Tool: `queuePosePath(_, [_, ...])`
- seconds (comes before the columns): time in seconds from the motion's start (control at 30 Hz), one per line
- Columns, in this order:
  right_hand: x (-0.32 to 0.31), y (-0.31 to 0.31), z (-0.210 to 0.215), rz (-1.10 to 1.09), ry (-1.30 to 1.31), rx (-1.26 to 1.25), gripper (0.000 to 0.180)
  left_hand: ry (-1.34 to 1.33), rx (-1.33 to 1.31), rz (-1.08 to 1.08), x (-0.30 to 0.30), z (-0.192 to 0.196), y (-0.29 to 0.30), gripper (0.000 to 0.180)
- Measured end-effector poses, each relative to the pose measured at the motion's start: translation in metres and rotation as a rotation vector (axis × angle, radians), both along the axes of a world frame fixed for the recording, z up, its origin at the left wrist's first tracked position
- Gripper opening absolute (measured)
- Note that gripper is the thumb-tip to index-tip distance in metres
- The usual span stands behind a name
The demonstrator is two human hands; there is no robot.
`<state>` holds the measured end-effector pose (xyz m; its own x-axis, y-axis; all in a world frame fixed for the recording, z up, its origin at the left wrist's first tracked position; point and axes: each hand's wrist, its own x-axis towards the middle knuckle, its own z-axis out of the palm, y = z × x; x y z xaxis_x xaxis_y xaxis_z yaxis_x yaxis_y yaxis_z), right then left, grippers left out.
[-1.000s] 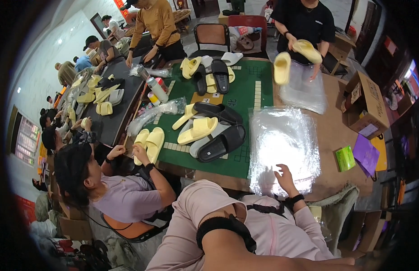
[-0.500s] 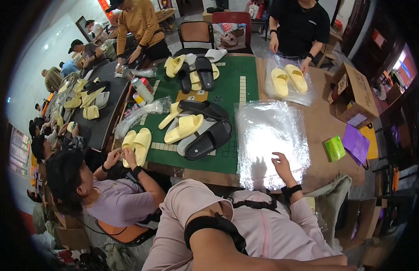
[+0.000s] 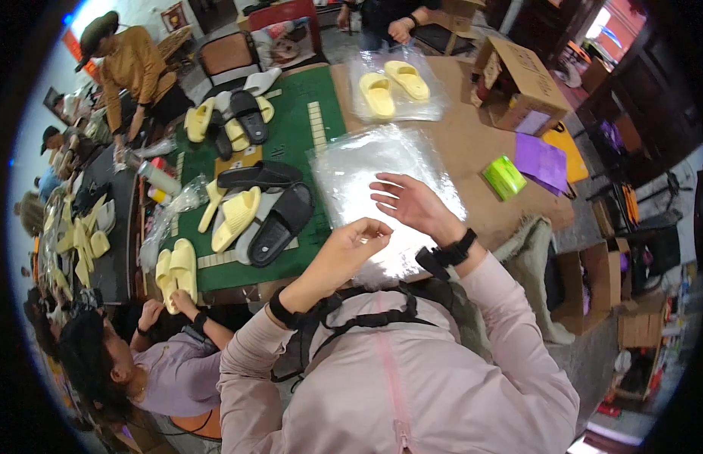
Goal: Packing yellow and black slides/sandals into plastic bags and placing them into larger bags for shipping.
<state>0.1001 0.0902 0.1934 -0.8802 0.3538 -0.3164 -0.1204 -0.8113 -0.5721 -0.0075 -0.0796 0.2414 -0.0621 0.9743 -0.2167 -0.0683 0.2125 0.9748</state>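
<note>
In the head view, a stack of clear plastic bags (image 3: 359, 181) lies on the brown tabletop (image 3: 453, 144), bright with glare, its left side along the edge of a green mat (image 3: 298, 98). Both of the person's hands are over the near part of that stack and appear to hold nothing. The left hand (image 3: 347, 250) has its fingers curled, with thumb and forefinger drawn close; whether they meet, I cannot tell. The right hand (image 3: 416, 206) has its fingers apart, reaching across the stack's middle; whether they touch the plastic is unclear.

Just beyond the stack, two yellow slippers (image 3: 406, 81) lie on a clear bag (image 3: 427, 111). To the stack's right are a green packet (image 3: 504, 178) and, past it, a purple bag (image 3: 540, 163); farther beyond, to the right, is an open cardboard box (image 3: 522, 83). Left of the stack, on the mat, black slippers (image 3: 287, 216) lie with a ridged yellow slipper (image 3: 236, 219). Farther left, a co-worker's hands (image 3: 186, 303) are at another yellow pair (image 3: 182, 261).
</note>
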Motion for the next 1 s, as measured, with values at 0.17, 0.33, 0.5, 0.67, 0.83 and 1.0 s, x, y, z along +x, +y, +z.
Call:
queuePosePath(0.17, [-0.023,-0.019,-0.003,0.012,-0.036,0.311,0.023,0.036,-0.040,-0.143,0.030,-0.068,0.008,0.063])
queuePosePath(0.33, [-0.042,-0.058,-0.001,-0.046,-0.113,1.257,0.019,-0.159,0.036,-0.204,0.038,-0.090,0.016,0.063])
queuePosePath(0.5, [-0.044,-0.083,0.012,-0.040,-0.042,2.229,0.029,-0.305,-0.037,-0.323,0.043,-0.069,0.015,0.074])
queuePosePath(0.67, [-0.043,-0.102,0.026,-0.089,0.111,2.670,0.036,0.051,0.417,-0.305,0.044,-0.063,0.008,0.092])
queuePosePath(0.83, [-0.045,-0.103,0.025,-0.141,0.150,2.579,0.028,-0.025,0.306,-0.316,0.047,-0.050,0.007,0.105])
queuePosePath(1.0, [-0.051,-0.101,0.024,-0.113,0.098,2.339,0.024,0.019,0.369,-0.275,0.042,-0.058,0.007,0.101])
